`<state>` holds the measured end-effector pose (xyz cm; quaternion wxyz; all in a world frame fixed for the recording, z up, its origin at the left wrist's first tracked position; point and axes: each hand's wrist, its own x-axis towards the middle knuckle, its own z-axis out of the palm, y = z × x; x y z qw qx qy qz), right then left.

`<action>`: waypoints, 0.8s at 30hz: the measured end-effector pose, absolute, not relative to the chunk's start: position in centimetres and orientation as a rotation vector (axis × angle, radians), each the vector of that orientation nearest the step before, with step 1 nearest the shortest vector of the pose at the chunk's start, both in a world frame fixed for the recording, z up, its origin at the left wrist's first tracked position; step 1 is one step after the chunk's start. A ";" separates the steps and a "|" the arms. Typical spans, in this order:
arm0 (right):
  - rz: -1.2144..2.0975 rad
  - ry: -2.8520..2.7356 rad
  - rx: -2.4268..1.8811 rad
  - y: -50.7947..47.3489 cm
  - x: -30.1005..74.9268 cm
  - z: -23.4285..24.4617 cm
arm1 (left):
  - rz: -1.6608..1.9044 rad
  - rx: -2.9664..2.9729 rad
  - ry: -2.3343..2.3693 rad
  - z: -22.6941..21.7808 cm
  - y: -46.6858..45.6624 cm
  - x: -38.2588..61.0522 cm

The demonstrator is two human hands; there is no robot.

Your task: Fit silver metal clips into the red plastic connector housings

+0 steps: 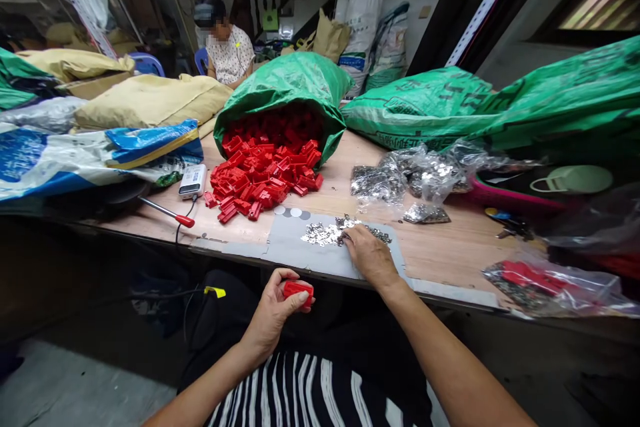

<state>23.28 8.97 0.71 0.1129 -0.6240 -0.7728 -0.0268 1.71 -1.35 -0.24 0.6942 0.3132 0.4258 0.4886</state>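
Observation:
In my left hand (280, 307), just off the table's front edge, is a red plastic part (299, 295), held between thumb and fingers. My right hand (369, 255) reaches down to a spread of small shiny metal pieces (323, 234) on a grey mat (293, 257). Its fingertips are bent together among the pieces; whether one is pinched there is hidden. Beyond my left hand, a heap of similar red plastic parts (260, 180) spills from the mouth of a green woven sack (295, 73).
Clear bags of metal pieces (425, 177) lie right of the sack, and another bag with red parts (540, 277) is near the right front. A white power bank (193, 181) and a red-tipped rod (167, 211) sit at left. A person (230, 47) sits behind the table.

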 end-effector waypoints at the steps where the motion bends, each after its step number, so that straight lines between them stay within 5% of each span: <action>1: -0.077 -2.265 -1.832 9.1 23.2 0.7 | 1.091 0.705 0.954 -0.3 -1.4 1.7; 9: 0.223 -2.000 -1.680 9.5 24.8 1.0 | 1.205 0.835 1.017 -0.3 -1.1 1.7; 18: 1.214 -1.549 -1.314 6.5 23.6 1.8 | 1.417 1.089 1.026 0.8 -0.4 1.9; 24: 1.349 -1.497 -1.156 4.6 21.5 3.2 | 1.463 1.149 1.050 1.4 -0.2 1.6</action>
